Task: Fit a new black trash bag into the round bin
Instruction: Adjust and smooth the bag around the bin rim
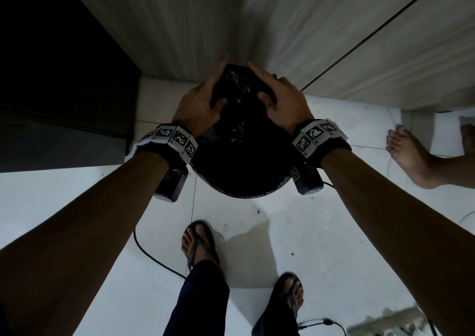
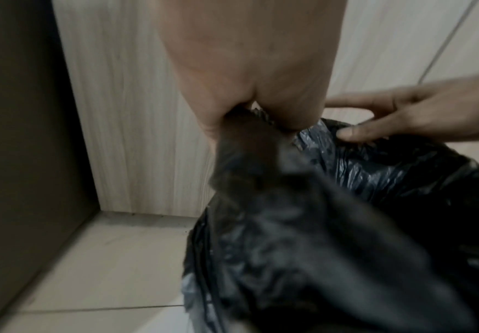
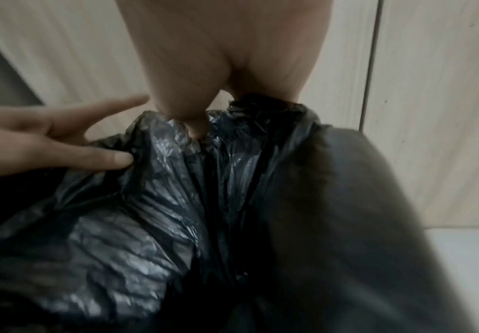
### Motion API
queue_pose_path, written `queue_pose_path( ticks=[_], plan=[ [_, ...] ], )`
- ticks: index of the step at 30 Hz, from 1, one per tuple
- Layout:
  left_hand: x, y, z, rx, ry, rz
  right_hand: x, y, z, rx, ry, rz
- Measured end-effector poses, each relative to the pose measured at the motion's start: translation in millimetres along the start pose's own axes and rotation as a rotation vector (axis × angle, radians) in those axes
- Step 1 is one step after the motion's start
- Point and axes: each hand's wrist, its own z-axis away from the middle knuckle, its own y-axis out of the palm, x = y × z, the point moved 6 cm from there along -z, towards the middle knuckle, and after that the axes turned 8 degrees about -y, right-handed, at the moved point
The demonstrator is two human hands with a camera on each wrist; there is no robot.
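Observation:
The black trash bag (image 1: 239, 96) lies over the round bin (image 1: 244, 194), which stands on the floor against a wood-grain panel. The bag covers the bin's mouth and hides its inside. My left hand (image 1: 205, 100) and right hand (image 1: 279, 96) both pinch a raised bunch of the bag at the bin's far side, each with its index finger stretched out. The left wrist view has my left hand (image 2: 246, 85) gripping crumpled bag plastic (image 2: 360, 171), with the right hand (image 2: 409, 117) beside it. From the right wrist, my right hand (image 3: 226, 67) clutches the bag (image 3: 152, 191) and the left hand (image 3: 50, 139) pinches it.
A dark cabinet (image 1: 59, 78) stands at the left and wood-grain panels (image 1: 308, 27) close behind the bin. Another person's bare foot (image 1: 411, 153) is at the right. My sandalled feet (image 1: 200, 245) stand near the bin, beside a black cable (image 1: 154, 256) and a power strip (image 1: 390, 323).

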Motion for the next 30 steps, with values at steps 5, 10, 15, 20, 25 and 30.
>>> queue_pose_path(
  ticks=[5, 10, 15, 20, 25, 30],
  plan=[
    [14, 10, -12, 0.069, -0.047, 0.089, -3, 3, 2, 0.021, 0.049, -0.016],
    [26, 12, -14, -0.046, -0.192, 0.164, -5, 4, 3, -0.076, 0.077, -0.032],
    [33, 13, -10, -0.154, -0.256, 0.095, -8, 3, 5, -0.174, 0.06, -0.004],
    [31, 8, 7, -0.17, -0.198, 0.103, -16, -3, 20, -0.096, 0.038, -0.101],
    [46, 10, 23, -0.088, -0.257, 0.137, -29, 1, 54, -0.131, 0.137, -0.096],
    [35, 7, 37, -0.094, -0.209, 0.183, -21, 1, 66, -0.13, 0.187, -0.068]
  ],
)
